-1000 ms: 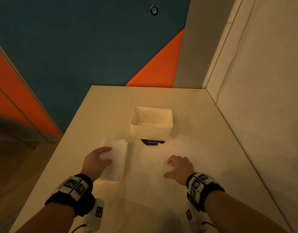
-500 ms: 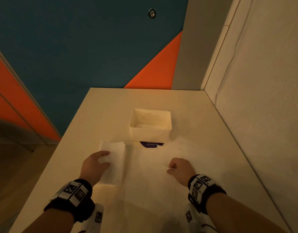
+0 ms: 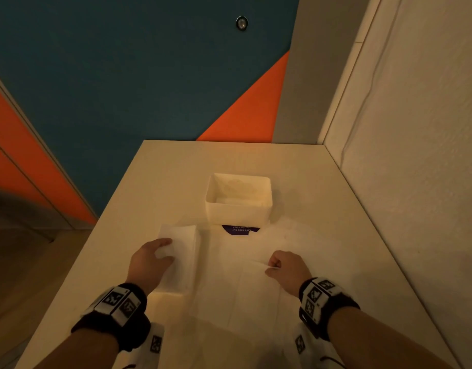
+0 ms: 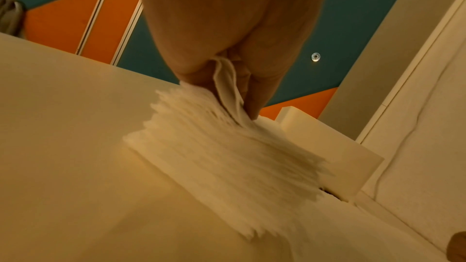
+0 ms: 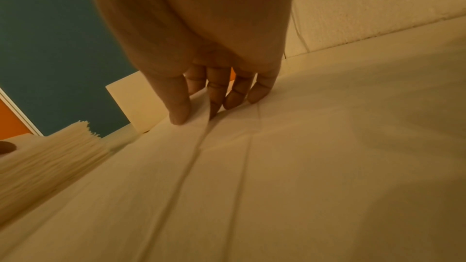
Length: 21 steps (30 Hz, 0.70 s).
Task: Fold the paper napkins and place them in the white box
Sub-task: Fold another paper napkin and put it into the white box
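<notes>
Left hand (image 3: pixel 149 262) pinches the top sheets of the napkin stack (image 3: pixel 180 258), near-left of the white box (image 3: pixel 238 209). Right hand (image 3: pixel 286 266), fingers curled, pinches the unfolded napkin (image 3: pixel 245 286) lying before the box.

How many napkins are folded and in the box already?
Something pale lies in the white box, maybe a folded napkin; I cannot count. The left hand pinches the top napkin of the stack. The right hand pinches an open napkin spread on the table. The tall stack is left.
</notes>
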Available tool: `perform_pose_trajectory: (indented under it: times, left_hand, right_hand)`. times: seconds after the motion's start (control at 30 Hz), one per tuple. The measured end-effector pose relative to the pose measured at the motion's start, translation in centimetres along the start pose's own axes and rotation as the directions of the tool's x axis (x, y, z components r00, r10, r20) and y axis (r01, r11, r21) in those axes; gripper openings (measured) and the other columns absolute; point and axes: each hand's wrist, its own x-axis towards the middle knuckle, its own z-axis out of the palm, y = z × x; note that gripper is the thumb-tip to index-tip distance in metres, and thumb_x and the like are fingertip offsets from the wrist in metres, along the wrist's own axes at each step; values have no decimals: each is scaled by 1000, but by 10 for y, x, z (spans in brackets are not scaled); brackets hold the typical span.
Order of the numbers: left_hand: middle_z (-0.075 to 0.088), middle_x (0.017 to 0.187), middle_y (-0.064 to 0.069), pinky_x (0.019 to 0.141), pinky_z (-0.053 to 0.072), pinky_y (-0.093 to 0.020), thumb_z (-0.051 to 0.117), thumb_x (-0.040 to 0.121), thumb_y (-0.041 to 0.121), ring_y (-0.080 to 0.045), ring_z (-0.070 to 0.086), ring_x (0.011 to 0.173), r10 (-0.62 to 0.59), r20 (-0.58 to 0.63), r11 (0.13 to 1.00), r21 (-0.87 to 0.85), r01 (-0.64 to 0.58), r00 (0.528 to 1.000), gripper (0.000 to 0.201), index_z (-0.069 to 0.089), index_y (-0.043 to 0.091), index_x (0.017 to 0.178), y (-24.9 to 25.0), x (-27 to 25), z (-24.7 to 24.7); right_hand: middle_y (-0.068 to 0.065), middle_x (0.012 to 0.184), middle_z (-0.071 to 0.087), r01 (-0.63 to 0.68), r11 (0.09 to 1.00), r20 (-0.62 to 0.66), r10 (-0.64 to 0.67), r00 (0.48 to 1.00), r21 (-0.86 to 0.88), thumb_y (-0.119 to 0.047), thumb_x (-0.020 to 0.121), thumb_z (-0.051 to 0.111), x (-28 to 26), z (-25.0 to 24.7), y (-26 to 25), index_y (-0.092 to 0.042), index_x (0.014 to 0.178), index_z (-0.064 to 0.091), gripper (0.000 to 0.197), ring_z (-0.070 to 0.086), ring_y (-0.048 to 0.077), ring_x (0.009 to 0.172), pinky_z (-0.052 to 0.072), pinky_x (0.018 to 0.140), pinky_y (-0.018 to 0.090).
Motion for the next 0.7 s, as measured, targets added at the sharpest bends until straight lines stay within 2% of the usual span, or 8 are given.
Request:
perform_pose_trajectory:
  times: [0.17,0.27,0.33,0.43,0.53,0.6,0.67,0.7]
  left_hand:
    - [56,129,-13,96,41,-37,65,85,11,-33,53,113,-5,-12,1000,28,5,1000,36,62,16,120,-1,5,3]
    - [48,135,-12,99,38,-39,65,84,16,-33,49,116,29,4,988,151,-29,1000,34,64,17,118,-3,7,6]
    - [34,144,-9,106,30,-40,66,83,28,-32,38,125,42,1,942,332,-40,999,32,65,26,115,-2,5,7]
    - [11,152,-2,109,23,-48,63,83,42,-32,15,134,21,-28,859,512,-3,999,36,57,41,118,9,-3,5]
    - [8,152,4,108,23,-50,63,80,48,-29,11,136,161,27,827,542,-150,987,49,47,45,126,31,-10,5]
    - [20,148,13,108,21,-47,59,68,62,-21,12,137,260,186,846,428,-316,948,66,41,48,129,48,-14,6]
    - [30,140,20,109,18,-41,47,53,72,-10,16,135,352,365,851,257,-457,862,84,32,52,133,68,-21,7]
    - [33,138,22,110,18,-37,46,52,72,-5,19,134,401,427,837,187,-513,810,84,29,55,132,77,-24,8]
  right_hand:
    - [-6,78,54,-4,1000,4,4,1000,7,-24,84,64,0,1,2,-27,69,48,22,58,22,85,49,81,35]
    - [-8,77,53,10,1000,4,-10,1000,14,-25,84,65,1,1,3,-30,67,46,26,56,19,83,47,80,34]
    - [-7,81,55,27,999,-14,-27,1000,31,-24,84,65,1,-1,3,-31,67,46,26,56,17,83,46,77,30]
    - [-10,78,55,100,990,-41,-97,994,94,-18,84,66,-2,-10,-1,-30,69,48,26,51,6,72,39,61,13]
    - [-13,76,57,200,971,-48,-195,980,129,-15,84,67,-7,-24,-14,-30,69,52,25,51,-1,70,39,60,9]
    - [-11,77,60,268,952,-54,-262,963,150,-15,83,68,-11,-33,-26,-27,73,58,18,54,1,70,42,64,10]
    - [-4,78,64,347,924,-61,-341,938,164,-16,82,70,-17,-43,-41,-27,77,62,15,55,6,66,43,63,12]
    - [2,78,66,387,905,-64,-382,922,176,-16,81,71,-20,-47,-48,-27,78,64,14,55,10,66,43,63,15]
